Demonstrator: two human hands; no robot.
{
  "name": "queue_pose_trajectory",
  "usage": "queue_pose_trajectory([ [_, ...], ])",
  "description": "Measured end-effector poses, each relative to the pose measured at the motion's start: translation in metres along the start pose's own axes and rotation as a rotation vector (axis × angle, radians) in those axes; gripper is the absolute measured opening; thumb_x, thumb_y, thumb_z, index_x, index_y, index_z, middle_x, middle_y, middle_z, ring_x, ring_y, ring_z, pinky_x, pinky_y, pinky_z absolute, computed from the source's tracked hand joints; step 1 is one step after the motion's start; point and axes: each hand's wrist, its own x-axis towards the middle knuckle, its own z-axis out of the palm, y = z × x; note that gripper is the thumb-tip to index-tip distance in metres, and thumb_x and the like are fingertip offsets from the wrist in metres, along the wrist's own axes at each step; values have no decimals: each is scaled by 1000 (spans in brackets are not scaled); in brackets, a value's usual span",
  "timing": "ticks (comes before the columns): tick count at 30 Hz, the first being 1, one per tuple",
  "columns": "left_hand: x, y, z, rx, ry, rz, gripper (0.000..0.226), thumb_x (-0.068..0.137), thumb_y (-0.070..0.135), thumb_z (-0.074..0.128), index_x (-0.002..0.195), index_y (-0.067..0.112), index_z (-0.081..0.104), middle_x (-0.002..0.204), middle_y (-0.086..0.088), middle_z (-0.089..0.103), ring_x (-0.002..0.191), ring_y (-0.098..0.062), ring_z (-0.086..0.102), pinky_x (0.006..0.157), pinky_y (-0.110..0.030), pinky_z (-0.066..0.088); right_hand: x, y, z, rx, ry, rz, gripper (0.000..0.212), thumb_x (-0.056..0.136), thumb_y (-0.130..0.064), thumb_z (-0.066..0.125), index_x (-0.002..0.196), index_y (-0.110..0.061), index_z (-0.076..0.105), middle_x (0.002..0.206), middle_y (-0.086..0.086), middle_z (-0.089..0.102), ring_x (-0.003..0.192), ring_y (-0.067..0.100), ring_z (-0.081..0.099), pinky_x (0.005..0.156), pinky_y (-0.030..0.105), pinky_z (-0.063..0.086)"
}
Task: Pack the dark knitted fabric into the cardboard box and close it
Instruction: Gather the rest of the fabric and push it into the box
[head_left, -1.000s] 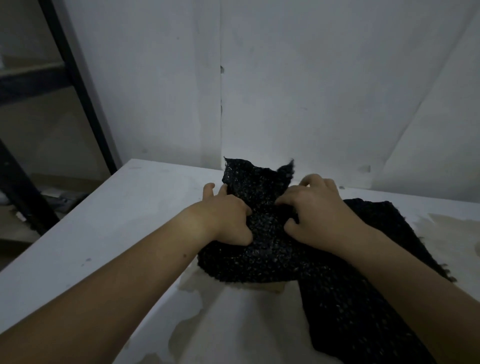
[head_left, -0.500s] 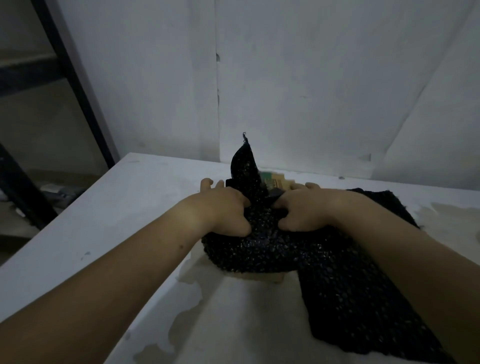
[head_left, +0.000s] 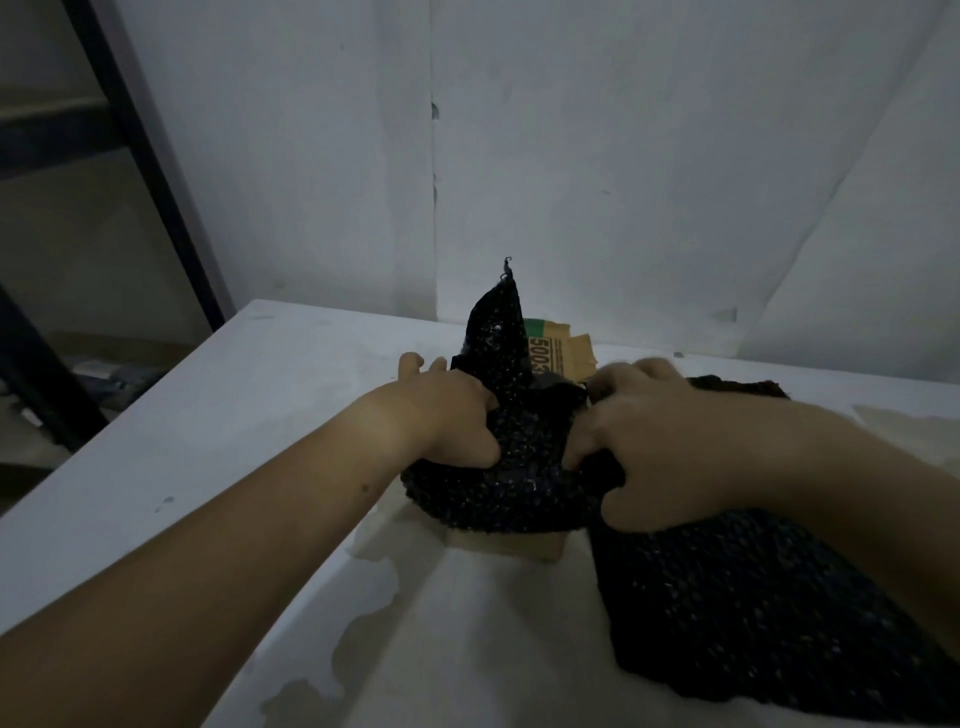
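The dark knitted fabric (head_left: 524, 483) is bunched over a small cardboard box (head_left: 558, 349) at the middle of the table. One corner of the fabric stands up in a point, and a long part trails toward the near right. Only the box's far flap with a green label and a strip of its near wall show. My left hand (head_left: 451, 415) grips the bunched fabric on the left side. My right hand (head_left: 641, 441) grips it on the right, fingers curled into the knit.
The white table (head_left: 249, 415) has worn, stained patches near the front. A white wall (head_left: 571, 156) rises just behind it. A dark metal shelf frame (head_left: 145, 156) stands to the left, beyond the table's edge.
The fabric's far edge went from a wide raised flap to a single upright point, uncovering the box's labelled flap. Both hands pressed the bunch lower and now hold about the same place.
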Motion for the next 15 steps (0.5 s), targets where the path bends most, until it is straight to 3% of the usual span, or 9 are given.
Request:
queue_pose_trajectory([
  [4,1,0,1,-19,20,5,45,81,33,52,126,31,58,127,-5,57,137,-26,32,116,-47,3,16,-15,6,-27,-106,23,32,78,-36,58,108,-32,68,123,-8,56,146,26,3,115,54,-14],
  [7,2,-1,0,-9,14,4,48,81,34,52,129,31,57,130,-4,57,137,-25,32,116,-45,5,21,-15,7,-82,-110,26,33,81,-33,58,112,-29,67,124,-3,56,149,28,-7,113,55,-20],
  [9,2,0,0,-11,15,7,46,81,34,52,127,31,58,126,-4,58,135,-25,34,114,-45,6,17,-13,9,-54,-59,-5,18,81,-36,57,94,-27,65,106,-7,57,148,27,2,116,53,-14],
  [11,2,0,0,-25,17,7,42,81,32,52,122,30,60,121,-5,58,133,-24,35,113,-44,7,9,-9,10,-4,55,-50,12,80,-38,58,86,-28,60,93,-15,54,138,24,25,117,47,7],
  [13,3,0,1,-32,22,6,35,80,32,52,114,33,60,115,-3,58,131,-23,37,111,-44,8,2,-4,11,-19,220,-64,17,78,-41,61,94,-36,61,95,-20,57,123,18,38,110,42,26],
  [15,3,-1,2,-41,35,17,20,79,32,51,99,37,54,107,-1,56,128,-23,39,109,-43,10,-4,-1,10,-39,313,-52,16,79,-44,62,93,-36,63,98,-18,62,120,18,40,105,41,31],
])
